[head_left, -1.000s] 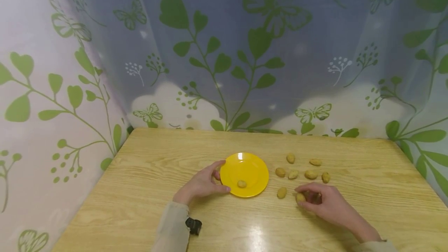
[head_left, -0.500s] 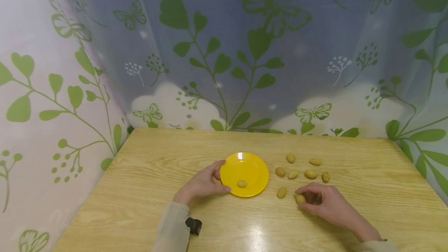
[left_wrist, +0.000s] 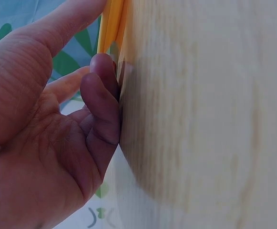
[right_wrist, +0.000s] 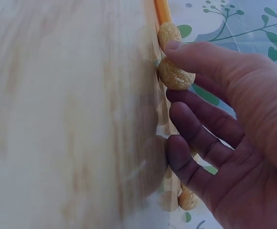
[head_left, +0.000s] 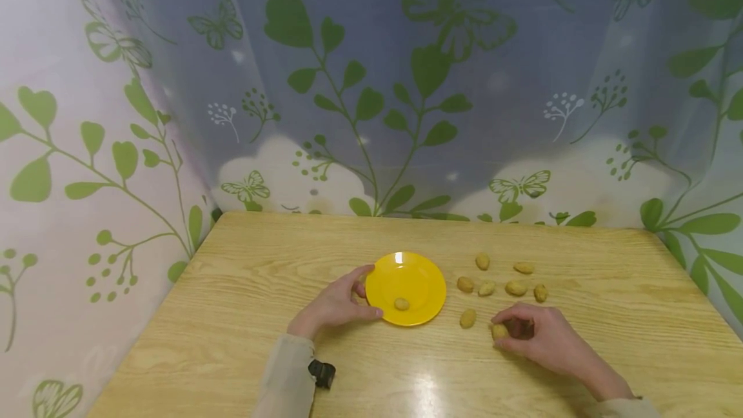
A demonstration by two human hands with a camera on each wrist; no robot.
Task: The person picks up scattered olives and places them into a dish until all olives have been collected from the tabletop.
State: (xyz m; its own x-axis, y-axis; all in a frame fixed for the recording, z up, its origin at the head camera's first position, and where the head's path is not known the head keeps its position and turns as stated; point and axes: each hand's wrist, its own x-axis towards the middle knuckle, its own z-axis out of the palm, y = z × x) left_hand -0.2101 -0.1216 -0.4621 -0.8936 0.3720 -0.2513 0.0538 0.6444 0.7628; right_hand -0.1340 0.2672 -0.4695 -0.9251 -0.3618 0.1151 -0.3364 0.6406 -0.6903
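Observation:
My right hand point(head_left: 542, 340) pinches a small wrinkled potato point(head_left: 498, 331) between thumb and fingertips, low at the tabletop. In the right wrist view the thumb lies on this potato point(right_wrist: 175, 75), and the other fingers curl beside it. A yellow plate point(head_left: 426, 286) lies to the left, with one potato point(head_left: 401, 304) in it. My left hand point(head_left: 333, 305) holds the plate's left rim, thumb at the near side and index finger at the far side. The left wrist view shows the plate's edge point(left_wrist: 112, 21) at the thumb tip, with the other fingers curled against the table.
Several loose potatoes lie right of the plate, the nearest potato point(head_left: 467, 318) just left of my right hand. Others, such as one far-right potato point(head_left: 540, 293), lie beyond it. The wooden table point(head_left: 244, 263) ends at a patterned curtain point(head_left: 371, 147). A black device point(head_left: 322, 374) is on the left sleeve.

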